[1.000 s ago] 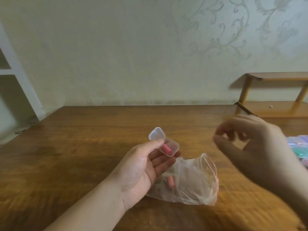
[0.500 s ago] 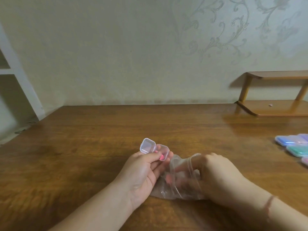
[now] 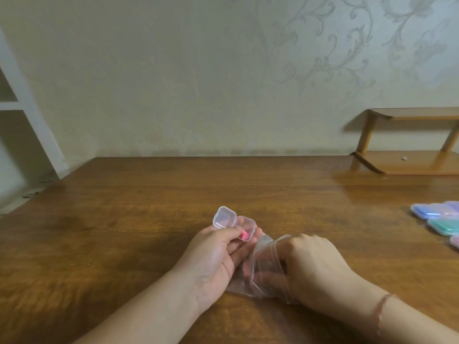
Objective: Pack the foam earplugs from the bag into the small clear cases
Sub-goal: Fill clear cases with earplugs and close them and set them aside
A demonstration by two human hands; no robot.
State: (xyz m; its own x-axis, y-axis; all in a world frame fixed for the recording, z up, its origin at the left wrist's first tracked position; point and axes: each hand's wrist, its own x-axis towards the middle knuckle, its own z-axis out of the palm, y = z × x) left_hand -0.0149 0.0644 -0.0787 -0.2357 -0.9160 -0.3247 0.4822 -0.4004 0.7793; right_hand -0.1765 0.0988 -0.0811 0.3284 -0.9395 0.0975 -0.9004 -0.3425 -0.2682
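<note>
Clear plastic, the small hinged case with one pink foam earplug inside sits open, pinched in the left hand, while the right hand's fingers curl inside the transparent plastic bag on the brown wooden table, its grip hidden.

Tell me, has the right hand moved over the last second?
Yes. The right hand dropped from above the table, leftward and down, into the plastic bag.
</note>
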